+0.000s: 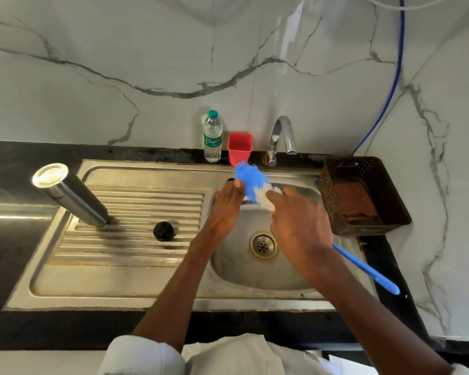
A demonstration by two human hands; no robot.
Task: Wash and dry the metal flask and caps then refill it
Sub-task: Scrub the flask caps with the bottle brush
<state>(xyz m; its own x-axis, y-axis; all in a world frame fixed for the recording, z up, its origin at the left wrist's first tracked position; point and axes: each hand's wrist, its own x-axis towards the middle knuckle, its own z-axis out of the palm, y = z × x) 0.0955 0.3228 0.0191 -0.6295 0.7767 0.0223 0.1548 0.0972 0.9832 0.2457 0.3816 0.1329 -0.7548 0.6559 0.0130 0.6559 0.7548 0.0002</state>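
Observation:
The metal flask (71,194) stands on the ribbed drainboard (125,255) at the left, a flat closed end facing up. A black cap (163,230) lies on the drainboard to its right. Over the sink basin (236,269), my left hand (225,204) is curled round a small dark piece, mostly hidden, that looks like another cap. My right hand (298,226) grips a blue bottle brush just below its head. The blue and white bristles (251,178) press against my left fingertips. The brush handle (368,270) sticks out to the lower right.
A steel tap (282,136) stands behind the basin, no water seen running. A plastic water bottle (212,136) and a red cup (240,148) stand at the back wall. A brown basket (333,201) holding a checked cloth (354,198) sits right of the sink.

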